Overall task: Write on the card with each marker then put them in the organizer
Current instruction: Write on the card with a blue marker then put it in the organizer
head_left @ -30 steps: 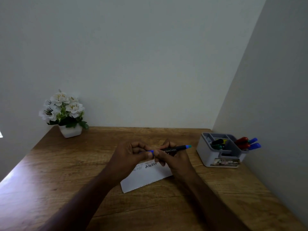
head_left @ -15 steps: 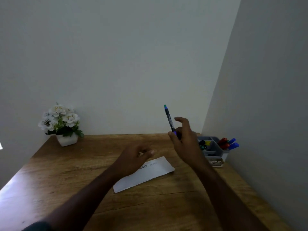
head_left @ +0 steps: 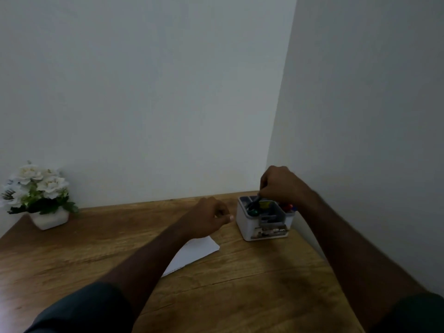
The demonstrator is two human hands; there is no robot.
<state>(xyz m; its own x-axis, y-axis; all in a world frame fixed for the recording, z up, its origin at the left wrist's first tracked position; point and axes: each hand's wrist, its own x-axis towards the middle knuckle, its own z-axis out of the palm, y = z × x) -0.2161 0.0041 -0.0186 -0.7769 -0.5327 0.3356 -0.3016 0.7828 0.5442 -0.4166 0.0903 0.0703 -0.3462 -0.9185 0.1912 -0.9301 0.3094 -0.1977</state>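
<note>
My right hand [head_left: 281, 186] is up over the organizer [head_left: 264, 218], knuckles toward me, fingers curled down around the dark marker [head_left: 255, 202]. Only its lower bit shows, slanting out from under my fist into the back-left compartment. There are other markers already in there: a green cap at the left, something yellow in the middle, and red and blue ones on the right side, half hidden by my wrist.

My left hand [head_left: 207, 218] hangs just left of the organizer, fingers loosely curled with the thumb sticking out toward it, holding nothing as far as I can see. The card [head_left: 194, 253] lies flat on the wooden desk [head_left: 240, 284] right under that wrist, so my forearm covers part of it. Flower pot [head_left: 49, 218] sits over in the far left corner by the wall.
</note>
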